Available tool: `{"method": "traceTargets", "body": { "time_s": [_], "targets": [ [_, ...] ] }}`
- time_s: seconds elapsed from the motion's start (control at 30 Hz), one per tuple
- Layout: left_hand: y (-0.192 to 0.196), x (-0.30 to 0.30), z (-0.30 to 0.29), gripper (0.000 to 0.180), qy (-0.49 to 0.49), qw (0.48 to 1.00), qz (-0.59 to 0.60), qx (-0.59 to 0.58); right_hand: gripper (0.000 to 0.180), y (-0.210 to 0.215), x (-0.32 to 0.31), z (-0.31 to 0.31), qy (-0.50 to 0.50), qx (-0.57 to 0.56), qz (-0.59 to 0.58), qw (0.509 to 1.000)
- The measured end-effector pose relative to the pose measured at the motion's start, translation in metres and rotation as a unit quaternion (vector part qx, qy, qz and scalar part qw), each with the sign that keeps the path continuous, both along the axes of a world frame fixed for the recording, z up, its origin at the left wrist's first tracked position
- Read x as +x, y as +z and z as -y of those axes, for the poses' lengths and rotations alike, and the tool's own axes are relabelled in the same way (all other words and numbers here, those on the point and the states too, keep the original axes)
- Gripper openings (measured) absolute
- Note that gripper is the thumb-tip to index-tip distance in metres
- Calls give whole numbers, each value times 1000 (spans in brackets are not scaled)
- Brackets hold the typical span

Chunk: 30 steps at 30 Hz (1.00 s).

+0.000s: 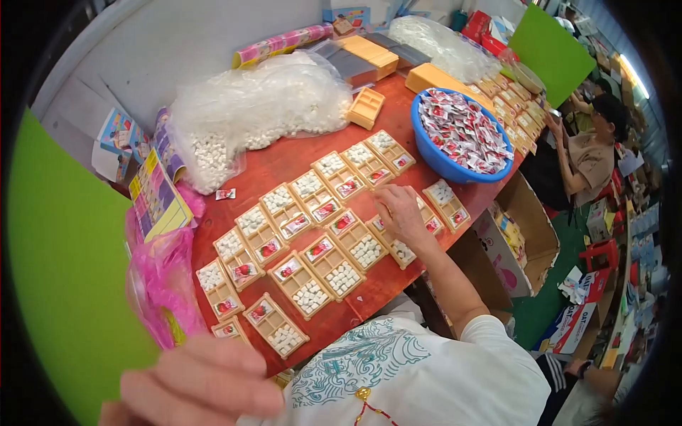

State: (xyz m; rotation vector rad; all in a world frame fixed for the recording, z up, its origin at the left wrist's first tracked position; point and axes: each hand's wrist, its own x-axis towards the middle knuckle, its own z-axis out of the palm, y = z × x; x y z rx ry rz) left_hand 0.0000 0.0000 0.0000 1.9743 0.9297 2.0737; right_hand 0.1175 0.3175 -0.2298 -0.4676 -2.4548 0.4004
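Observation:
My right hand reaches over the red table, its fingers bent down and drawn together among small cream divided trays. Whatever lies between those fingertips is hidden. The trays stand in rows, with small white pieces in one part and a sachet printed with red fruit in another. Large and blurred at the lower left, my left hand is raised close to the view with bent fingers, apart from the trays; its grip does not show clearly. One loose sachet lies near the left edge.
A blue basin heaped with sachets stands right of the trays. Behind them lies a clear bag of white pieces. Pink plastic hangs at the left edge. An open carton stands below, and another person sits far right.

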Motion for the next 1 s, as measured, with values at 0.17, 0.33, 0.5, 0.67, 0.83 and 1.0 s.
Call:
{"method": "traceTargets", "body": {
  "time_s": [0.17, 0.33, 0.5, 0.67, 0.83, 1.0],
  "targets": [
    [24, 10, 41, 50, -59, 991, 80, -88, 12, 1, -11, 11, 8, -3, 12, 1000],
    [17, -3, 49, 41, -35, 999, 34, -8, 12, 4, -37, 2, 26, 6, 24, 999],
    [-3, -1, 10, 35, 159, 978, 38, 128, 11, -3, -71, -34, 47, 13, -3, 999],
    [-61, -8, -37, 49, 278, 942, 185, 34, 18, -1, -137, -123, 4, -160, -98, 982],
    [-135, -2, -52, 36, 217, 893, 379, -104, 28, 9, -222, -242, -24, -435, -130, 890],
    [-182, 2, -43, 31, 256, 805, 493, -208, 25, 15, -270, -311, -205, -226, -78, 949]
  ]
}}
